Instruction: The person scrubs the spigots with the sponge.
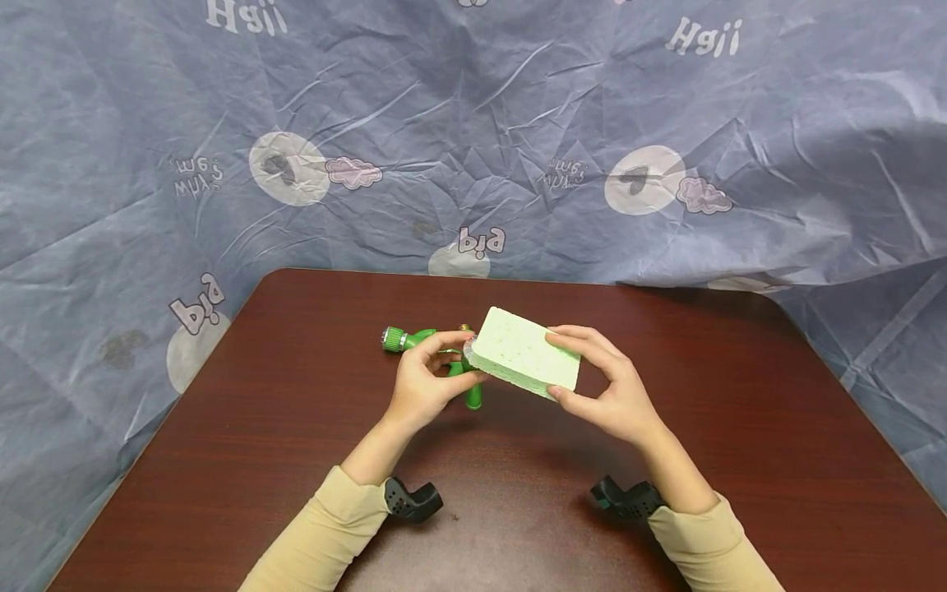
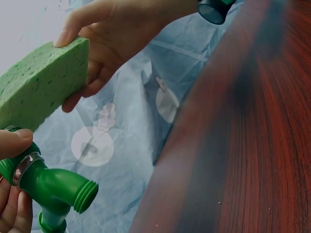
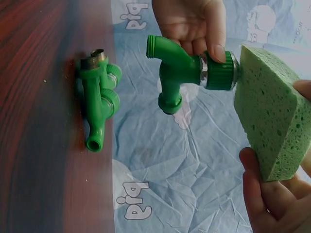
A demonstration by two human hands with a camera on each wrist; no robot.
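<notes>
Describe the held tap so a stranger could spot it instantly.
Find the brown table, then look above its middle. There the left hand grips the green tap by its ribbed end, beside a pale green sponge. It is the one held up; the other green taps lie on the table.

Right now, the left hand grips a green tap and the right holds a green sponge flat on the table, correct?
No: the right hand holds the green sponge up off the table, as the right wrist view shows; the left hand does grip the tap.
</notes>
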